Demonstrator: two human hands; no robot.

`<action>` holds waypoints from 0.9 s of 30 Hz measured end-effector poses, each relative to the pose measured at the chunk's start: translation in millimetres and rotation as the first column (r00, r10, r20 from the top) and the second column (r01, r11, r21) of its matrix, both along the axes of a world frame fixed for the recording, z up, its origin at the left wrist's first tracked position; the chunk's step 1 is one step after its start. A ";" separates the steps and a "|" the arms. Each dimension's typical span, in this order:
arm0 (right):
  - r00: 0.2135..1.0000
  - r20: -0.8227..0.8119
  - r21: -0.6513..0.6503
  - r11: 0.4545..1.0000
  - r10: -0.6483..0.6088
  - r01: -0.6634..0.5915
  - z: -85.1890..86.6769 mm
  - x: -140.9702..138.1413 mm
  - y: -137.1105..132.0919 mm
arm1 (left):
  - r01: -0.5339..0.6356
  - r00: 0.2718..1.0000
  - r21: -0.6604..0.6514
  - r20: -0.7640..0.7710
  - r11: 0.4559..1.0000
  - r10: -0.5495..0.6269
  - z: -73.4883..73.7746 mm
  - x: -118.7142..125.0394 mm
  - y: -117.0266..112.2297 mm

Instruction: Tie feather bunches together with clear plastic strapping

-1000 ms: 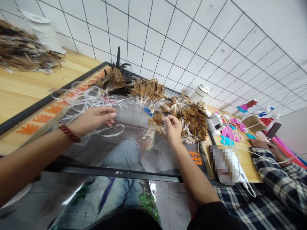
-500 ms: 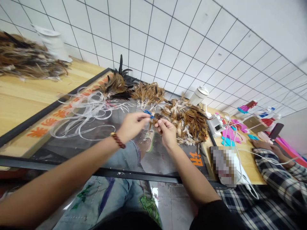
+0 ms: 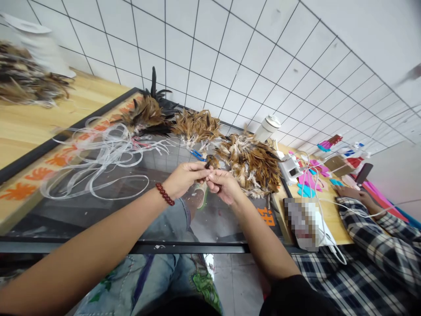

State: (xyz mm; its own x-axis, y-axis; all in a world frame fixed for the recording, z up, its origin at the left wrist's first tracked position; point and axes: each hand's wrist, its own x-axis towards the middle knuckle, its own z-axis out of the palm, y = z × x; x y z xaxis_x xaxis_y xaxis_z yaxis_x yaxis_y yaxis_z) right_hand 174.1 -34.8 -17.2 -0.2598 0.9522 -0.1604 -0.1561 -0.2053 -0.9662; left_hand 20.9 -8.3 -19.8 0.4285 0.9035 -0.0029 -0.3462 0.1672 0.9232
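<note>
My left hand (image 3: 186,177), with a dark red bead bracelet (image 3: 164,194) on its wrist, is closed in a pinch. Its fingertips meet those of my right hand (image 3: 224,184), which is pinched too. Between and just above them a small tuft of brown feathers (image 3: 213,161) sticks up; its lower ends are hidden by the fingers. Just beyond lies a small blue tool (image 3: 198,155), too small to name exactly. A large heap of brown feathers (image 3: 255,160) spreads to the right, and another feather bunch (image 3: 197,125) lies behind.
Tangled white ribbon (image 3: 115,158) covers the left of the black-framed glass tabletop (image 3: 158,224). Dark feathers (image 3: 148,114) lie behind it. At right are a white bottle (image 3: 268,127), a power strip with cables (image 3: 325,228), pink and blue pieces (image 3: 307,182), and a person's plaid sleeve (image 3: 362,228).
My left hand has come right and down, away from the blue tool, to meet my right hand at the feather tuft. The view has shifted slightly.
</note>
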 end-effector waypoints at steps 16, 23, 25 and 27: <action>-0.130 0.933 0.290 0.915 -0.335 -0.280 30.1 -60.2 97.2 | -0.808 0.589 0.077 0.078 0.584 0.804 4.7 -23.3 33.7; 0.108 0.980 0.192 0.946 -0.169 -0.260 37.6 -93.4 65.3 | -0.796 0.605 0.143 0.144 0.588 0.783 10.4 -21.6 27.0; 0.126 0.974 0.218 0.927 -0.188 -0.306 31.7 -94.2 53.4 | -0.784 0.618 0.180 0.140 0.594 0.774 10.2 -19.9 24.4; 0.138 0.958 0.281 0.914 -0.251 -0.293 28.2 -82.1 44.7 | -0.779 0.626 0.166 0.145 0.605 0.766 10.3 -19.2 23.6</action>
State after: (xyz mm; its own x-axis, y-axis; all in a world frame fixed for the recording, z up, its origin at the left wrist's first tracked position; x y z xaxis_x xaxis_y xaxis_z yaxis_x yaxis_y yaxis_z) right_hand 92.0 10.0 11.0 -0.1630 0.9866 0.0105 0.9527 0.1602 -0.2582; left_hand 1.7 15.3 -9.5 -0.4359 0.8754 0.2091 -0.3108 -0.3645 0.8778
